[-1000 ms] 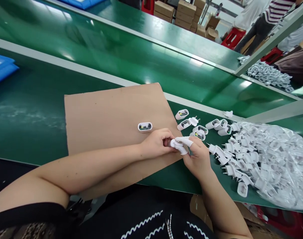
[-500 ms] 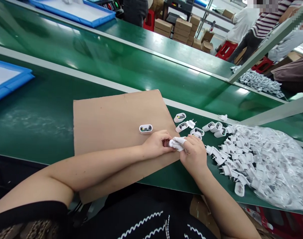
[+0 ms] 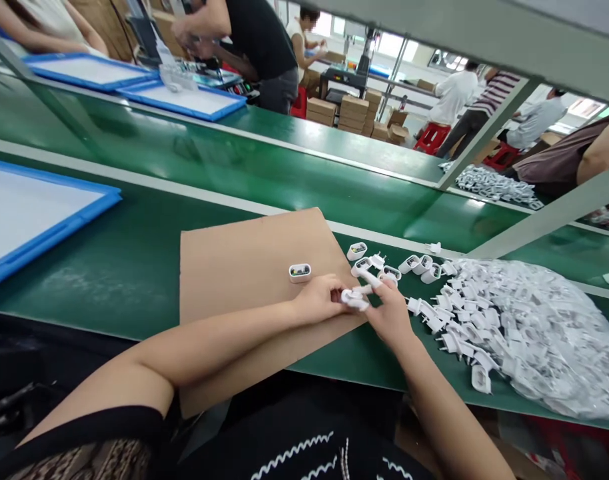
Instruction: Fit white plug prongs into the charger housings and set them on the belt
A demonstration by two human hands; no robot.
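Note:
Over the right side of the cardboard sheet point(image 3: 239, 267), my left hand point(image 3: 320, 298) is closed on a small white plug charger point(image 3: 348, 296), mostly covered by fingers. My right hand point(image 3: 388, 310) wears white covers on its fingertips. Its thumb and one finger pinch the same charger from the right, while the index finger is lifted off it. A white charger housing point(image 3: 300, 273) with electronic parts showing inside its open end stands on the cardboard, just beyond my left hand. More open housings point(image 3: 357, 251) lie past my right hand, with a two-pin plug cap point(image 3: 377, 261) among them.
Right of my hands, loose white plug caps point(image 3: 467, 313) spill from a clear plastic bag point(image 3: 559, 333). A blue-rimmed tray point(image 3: 49, 227) sits at the left. A metal post point(image 3: 539, 223) slants up at the right. Several people work beyond the green bench point(image 3: 264, 173).
My right index finger has lifted away from the charger, and the right-hand fingers have spread a little. My left hand keeps its hold. The camera view has tilted up and shifted left.

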